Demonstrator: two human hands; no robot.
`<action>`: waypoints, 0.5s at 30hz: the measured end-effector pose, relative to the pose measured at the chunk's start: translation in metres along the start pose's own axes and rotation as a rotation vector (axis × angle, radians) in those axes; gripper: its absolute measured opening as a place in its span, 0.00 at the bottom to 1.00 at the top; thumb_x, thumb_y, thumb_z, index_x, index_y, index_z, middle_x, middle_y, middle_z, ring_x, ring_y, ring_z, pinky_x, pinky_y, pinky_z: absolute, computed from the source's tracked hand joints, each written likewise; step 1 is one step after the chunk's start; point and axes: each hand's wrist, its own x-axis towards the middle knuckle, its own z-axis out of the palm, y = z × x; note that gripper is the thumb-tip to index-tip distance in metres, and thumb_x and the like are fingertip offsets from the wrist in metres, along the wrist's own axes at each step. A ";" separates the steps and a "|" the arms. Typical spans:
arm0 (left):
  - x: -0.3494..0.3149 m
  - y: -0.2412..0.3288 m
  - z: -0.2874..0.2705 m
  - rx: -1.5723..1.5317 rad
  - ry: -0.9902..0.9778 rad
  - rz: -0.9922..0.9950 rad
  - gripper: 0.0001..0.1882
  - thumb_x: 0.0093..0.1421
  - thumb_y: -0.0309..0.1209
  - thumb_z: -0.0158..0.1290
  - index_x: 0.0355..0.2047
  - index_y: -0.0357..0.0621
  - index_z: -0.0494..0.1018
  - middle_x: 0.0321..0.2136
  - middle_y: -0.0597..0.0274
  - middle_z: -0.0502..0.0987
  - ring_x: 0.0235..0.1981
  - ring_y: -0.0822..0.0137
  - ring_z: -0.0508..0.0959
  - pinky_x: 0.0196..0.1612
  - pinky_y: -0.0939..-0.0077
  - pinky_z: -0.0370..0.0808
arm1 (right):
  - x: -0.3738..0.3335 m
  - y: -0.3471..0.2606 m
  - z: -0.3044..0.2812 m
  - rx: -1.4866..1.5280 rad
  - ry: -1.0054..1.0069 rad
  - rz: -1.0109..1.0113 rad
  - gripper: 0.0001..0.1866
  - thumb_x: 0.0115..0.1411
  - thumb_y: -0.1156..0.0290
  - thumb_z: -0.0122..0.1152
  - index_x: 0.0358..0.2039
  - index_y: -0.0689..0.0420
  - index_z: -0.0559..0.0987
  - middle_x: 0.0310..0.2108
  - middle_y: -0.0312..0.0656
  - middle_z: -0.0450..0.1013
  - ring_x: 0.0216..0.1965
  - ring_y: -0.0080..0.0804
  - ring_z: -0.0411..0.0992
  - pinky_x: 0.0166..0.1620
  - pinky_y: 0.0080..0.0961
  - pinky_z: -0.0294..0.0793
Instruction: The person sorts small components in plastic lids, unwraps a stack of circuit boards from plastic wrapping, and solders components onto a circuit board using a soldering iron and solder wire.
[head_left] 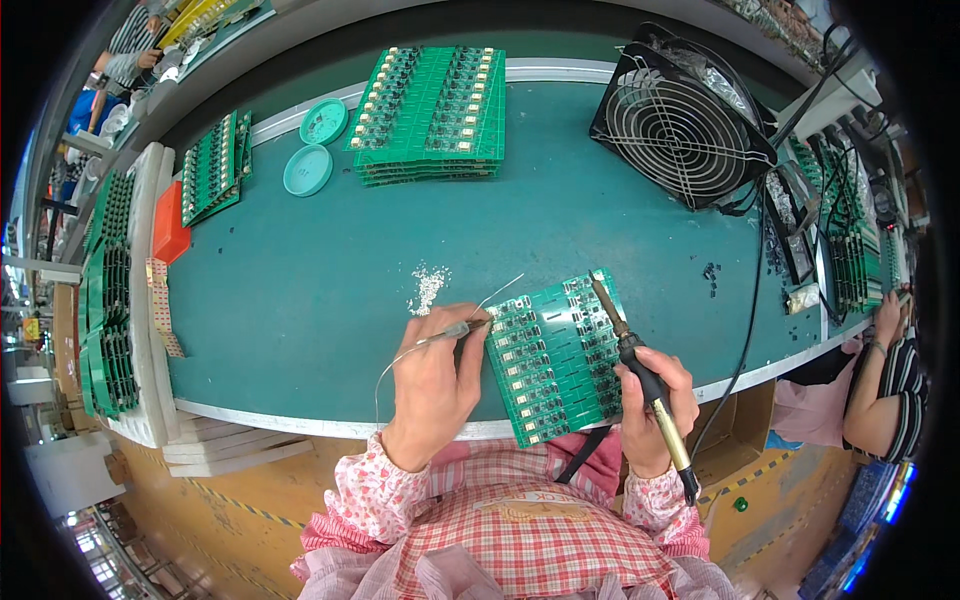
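A green circuit board (pixel 560 350) with rows of small white and black parts lies tilted at the table's front edge, partly overhanging it. My left hand (pixel 432 375) is closed at the board's upper left corner. Its fingers pinch thin solder wire (pixel 500 288) and a slim metal tool that looks like tweezers (pixel 458 330); the tips are partly hidden by the fingers. In my right hand (pixel 655 405) is a soldering iron (pixel 640 355) with a black grip and brass-coloured rear. Its tip points away from me, over the board's upper right corner.
Small white parts (pixel 428 288) lie loose beyond my left hand. Stacked boards (pixel 430 120), two turquoise lids (pixel 307 170) and a caged fan (pixel 685 125) stand farther back. An orange box (pixel 171 225) is left. A black cable (pixel 752 330) hangs at right, near another person's arm (pixel 880 345).
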 end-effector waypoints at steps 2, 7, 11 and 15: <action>0.000 -0.001 0.001 0.010 -0.001 0.013 0.10 0.57 0.18 0.58 0.40 0.40 0.76 0.38 0.57 0.80 0.35 0.53 0.77 0.40 0.64 0.73 | -0.002 0.001 0.000 0.002 0.004 0.009 0.18 0.52 0.81 0.71 0.44 0.62 0.78 0.32 0.46 0.80 0.28 0.36 0.77 0.32 0.28 0.74; 0.002 0.002 0.001 0.014 0.005 0.017 0.11 0.56 0.17 0.58 0.39 0.40 0.76 0.38 0.58 0.80 0.35 0.53 0.77 0.39 0.64 0.73 | -0.007 -0.001 0.002 0.021 0.056 0.081 0.18 0.53 0.80 0.72 0.44 0.62 0.77 0.32 0.45 0.80 0.29 0.34 0.78 0.33 0.27 0.75; 0.002 0.001 0.002 0.024 0.007 0.027 0.11 0.56 0.17 0.59 0.39 0.40 0.76 0.38 0.58 0.80 0.34 0.54 0.77 0.39 0.65 0.73 | -0.007 -0.001 0.001 0.083 0.025 0.086 0.16 0.56 0.78 0.70 0.44 0.61 0.74 0.31 0.46 0.80 0.27 0.31 0.78 0.31 0.23 0.75; 0.002 0.004 0.000 0.031 -0.002 0.011 0.10 0.57 0.17 0.58 0.39 0.38 0.76 0.38 0.56 0.80 0.36 0.53 0.78 0.40 0.65 0.74 | 0.000 -0.006 0.004 0.316 -0.018 0.185 0.14 0.63 0.74 0.64 0.44 0.61 0.69 0.30 0.48 0.78 0.27 0.28 0.78 0.30 0.19 0.75</action>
